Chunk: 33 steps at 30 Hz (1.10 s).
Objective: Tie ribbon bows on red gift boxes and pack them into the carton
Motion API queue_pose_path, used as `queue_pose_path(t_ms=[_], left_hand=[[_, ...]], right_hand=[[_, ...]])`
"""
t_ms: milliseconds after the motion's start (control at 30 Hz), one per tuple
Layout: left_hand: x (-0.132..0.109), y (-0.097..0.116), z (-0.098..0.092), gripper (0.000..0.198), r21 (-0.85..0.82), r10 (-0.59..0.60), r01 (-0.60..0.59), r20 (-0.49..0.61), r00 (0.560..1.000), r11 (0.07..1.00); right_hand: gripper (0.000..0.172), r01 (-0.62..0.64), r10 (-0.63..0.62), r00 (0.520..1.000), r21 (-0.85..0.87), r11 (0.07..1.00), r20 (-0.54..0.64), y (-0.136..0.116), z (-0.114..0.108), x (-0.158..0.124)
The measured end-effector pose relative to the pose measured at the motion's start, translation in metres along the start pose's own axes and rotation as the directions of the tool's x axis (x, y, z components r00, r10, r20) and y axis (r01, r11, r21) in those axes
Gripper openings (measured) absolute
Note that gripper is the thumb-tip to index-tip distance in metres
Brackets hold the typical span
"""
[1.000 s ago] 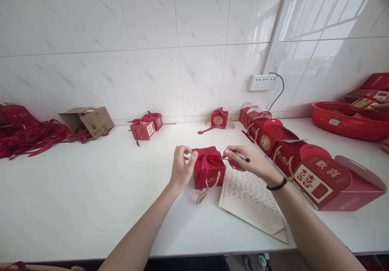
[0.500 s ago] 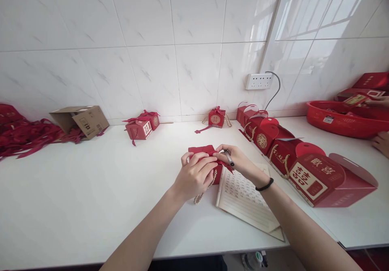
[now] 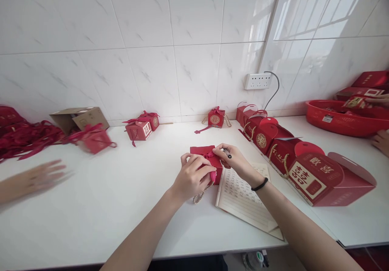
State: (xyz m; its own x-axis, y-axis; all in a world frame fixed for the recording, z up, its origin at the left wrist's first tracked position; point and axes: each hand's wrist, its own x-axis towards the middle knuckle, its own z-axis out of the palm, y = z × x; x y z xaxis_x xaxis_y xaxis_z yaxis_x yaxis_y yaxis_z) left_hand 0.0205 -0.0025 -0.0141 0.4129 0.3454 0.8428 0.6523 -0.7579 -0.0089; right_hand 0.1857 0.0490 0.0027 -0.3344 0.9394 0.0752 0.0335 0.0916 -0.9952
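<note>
Right in front of me is a small red gift box [image 3: 200, 150] with a beige twisted cord handle [image 3: 198, 199] hanging at its front. A red ribbon [image 3: 209, 154] is tied in a bow over its top. My left hand [image 3: 193, 176] rests over the front of the box, its fingers closed on the ribbon. Above the box's right side, my right hand [image 3: 232, 159] pinches the ribbon and keeps a pen [image 3: 227, 153] tucked in it. An open notebook [image 3: 243, 206] with handwritten rows lies partly beneath the right forearm.
Filled-in rows of red boxes [image 3: 328, 178] line the right side. A red basin [image 3: 340, 121] stands beyond, with another person's hands [image 3: 379, 141]. At left are a blurred red box [image 3: 96, 139], a carton [image 3: 91, 117], ribbons [image 3: 39, 139] and another person's hand [image 3: 39, 180]. Ribboned boxes [image 3: 138, 130] sit near the wall.
Another person's hand and a red box with ribbon have appeared at the left. My right hand has shifted slightly, and the bow on my box shows more clearly.
</note>
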Motion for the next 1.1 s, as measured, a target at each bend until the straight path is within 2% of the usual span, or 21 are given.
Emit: queue_pose_path(t_ms=[100,200,300,367,433,533,600,700,933,1033,1100], left_hand=[[0.001,0.002,-0.004,0.011,-0.139,-0.103,0.106,0.03,0.994,0.985],[0.001,0.002,-0.009,0.02,-0.332,-0.249,0.267,0.094,0.964,0.905],[0.002,-0.001,-0.011,0.028,-0.413,-0.454,0.459,0.116,0.883,0.787],[0.002,-0.003,-0.012,0.023,-0.386,-0.526,0.525,0.114,0.843,0.758],[0.002,-0.005,-0.01,0.017,-0.32,-0.48,0.488,0.108,0.87,0.812],[0.001,-0.006,-0.007,0.014,-0.186,-0.297,0.307,0.083,0.951,0.933],[0.001,-0.006,-0.005,0.013,-0.091,-0.208,0.212,0.052,0.977,0.973],[0.0,-0.005,-0.003,0.011,0.001,-0.143,0.143,0.011,0.99,0.99],[0.0,-0.001,-0.005,0.012,-0.062,-0.061,0.067,0.094,0.994,0.996],[-0.001,0.0,-0.003,0.022,-0.025,-0.016,0.018,0.092,0.996,1.0],[-0.001,0.0,-0.001,0.016,0.026,0.048,-0.05,0.089,0.995,0.998]], right_hand=[[0.043,0.007,-0.007,1.0,-0.013,1.0,0.004,0.001,0.0,0.0],[0.041,0.019,-0.019,1.0,-0.022,1.0,0.014,0.0,0.0,-0.002],[0.04,0.014,-0.014,1.0,-0.027,1.0,-0.001,0.0,0.0,-0.002],[0.04,0.012,-0.013,1.0,-0.023,1.0,-0.008,0.0,0.001,-0.002],[0.04,0.01,-0.01,1.0,-0.018,1.0,0.0,0.001,0.0,-0.001],[0.04,0.002,-0.001,1.0,-0.007,1.0,0.02,0.0,0.0,-0.002],[0.04,0.001,-0.001,1.0,-0.001,1.0,0.028,0.0,0.0,-0.003],[0.039,0.0,0.0,0.999,-0.008,1.0,0.037,-0.001,0.0,-0.004],[0.04,-0.016,0.016,1.0,0.004,1.0,0.02,0.001,0.0,-0.002],[0.041,-0.018,0.018,1.0,0.014,1.0,0.022,0.002,0.0,-0.002],[0.042,-0.013,0.012,1.0,0.017,1.0,0.02,0.002,0.0,-0.002]])
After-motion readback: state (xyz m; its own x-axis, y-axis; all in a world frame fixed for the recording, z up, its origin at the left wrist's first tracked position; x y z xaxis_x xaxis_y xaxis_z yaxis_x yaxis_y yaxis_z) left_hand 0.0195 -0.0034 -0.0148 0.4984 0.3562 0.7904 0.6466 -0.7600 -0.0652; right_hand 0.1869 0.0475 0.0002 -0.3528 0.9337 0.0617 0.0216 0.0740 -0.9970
